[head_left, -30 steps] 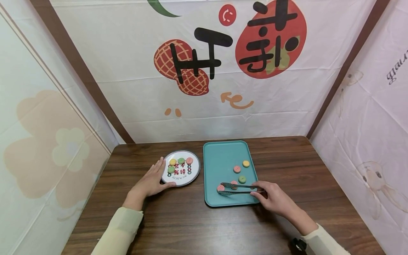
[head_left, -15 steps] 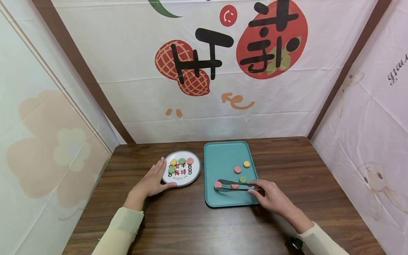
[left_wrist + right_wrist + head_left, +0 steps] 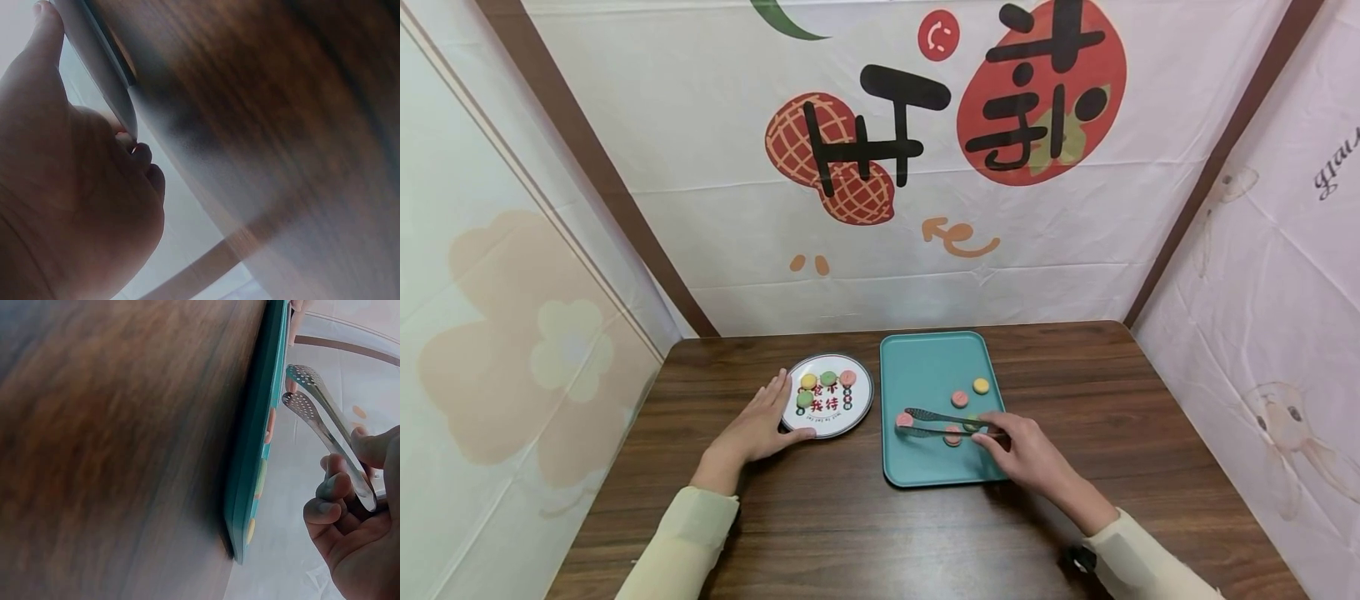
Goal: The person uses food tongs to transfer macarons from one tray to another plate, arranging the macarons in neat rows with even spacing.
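Observation:
My right hand (image 3: 1028, 452) holds metal tongs (image 3: 325, 400) with perforated tips. A pink macaron (image 3: 905, 421) sits between those tips, over the left part of the teal tray (image 3: 917, 367). Below the tongs lies another pink macaron (image 3: 952, 437), and a green macaron (image 3: 972, 423) is partly hidden by them. Farther back on the tray are a pink macaron (image 3: 959, 399) and a yellow macaron (image 3: 981, 386). My left hand (image 3: 758, 425) rests at the left rim of a round white plate (image 3: 857, 412), fingers extended along the edge and thumb at its front.
Toward the plate's back lie a yellow macaron (image 3: 808, 382), two green ones and a pink macaron (image 3: 847, 378). Plate and tray stand side by side on the brown wooden table (image 3: 850, 533), close to a printed cloth backdrop (image 3: 737, 292).
The tongs have moved left and away from me, carrying the pink macaron from the tray's front toward its left side. My left hand has stayed at the plate.

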`<state>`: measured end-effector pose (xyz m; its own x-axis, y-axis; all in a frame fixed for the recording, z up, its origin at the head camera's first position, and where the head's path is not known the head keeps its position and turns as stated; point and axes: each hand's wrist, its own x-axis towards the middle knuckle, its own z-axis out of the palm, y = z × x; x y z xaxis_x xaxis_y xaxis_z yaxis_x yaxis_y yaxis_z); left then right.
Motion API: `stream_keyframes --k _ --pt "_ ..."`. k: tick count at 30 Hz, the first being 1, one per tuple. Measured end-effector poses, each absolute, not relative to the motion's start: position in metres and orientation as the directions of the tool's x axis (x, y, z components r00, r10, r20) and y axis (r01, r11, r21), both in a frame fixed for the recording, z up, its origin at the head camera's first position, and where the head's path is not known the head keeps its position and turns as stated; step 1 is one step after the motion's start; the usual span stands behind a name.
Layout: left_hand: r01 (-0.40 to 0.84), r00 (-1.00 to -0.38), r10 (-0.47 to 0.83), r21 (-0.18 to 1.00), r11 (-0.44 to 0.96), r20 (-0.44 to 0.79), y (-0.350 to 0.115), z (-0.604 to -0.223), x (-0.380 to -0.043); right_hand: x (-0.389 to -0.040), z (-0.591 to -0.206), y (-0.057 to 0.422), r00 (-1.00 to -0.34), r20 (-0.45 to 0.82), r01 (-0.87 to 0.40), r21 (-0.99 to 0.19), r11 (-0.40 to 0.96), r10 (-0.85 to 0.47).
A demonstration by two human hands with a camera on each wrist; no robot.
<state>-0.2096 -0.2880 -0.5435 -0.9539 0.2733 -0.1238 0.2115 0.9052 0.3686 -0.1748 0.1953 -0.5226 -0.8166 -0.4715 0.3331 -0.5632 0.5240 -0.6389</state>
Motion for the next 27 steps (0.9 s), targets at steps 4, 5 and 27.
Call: stream_keyframes --k 4,5,27 --pt "0.212 -0.954 0.274 0.374 0.903 -0.123 -0.288 -0.543 -0.21 -0.179 -0.524 0.192 -0.815 0.346 -0.569 -0.63 0.529 -0.465" --pt "0.212 -0.954 0.274 0.374 0.903 -0.122 -0.289 -0.542 -0.21 -0.18 -0.524 0.191 -0.815 0.346 -0.568 -0.63 0.529 -0.465" --pt "0.209 -0.954 0.272 0.373 0.904 -0.124 -0.289 -0.543 -0.21 -0.193 -0.517 0.162 -0.789 0.374 -0.598 -0.653 0.466 -0.488"
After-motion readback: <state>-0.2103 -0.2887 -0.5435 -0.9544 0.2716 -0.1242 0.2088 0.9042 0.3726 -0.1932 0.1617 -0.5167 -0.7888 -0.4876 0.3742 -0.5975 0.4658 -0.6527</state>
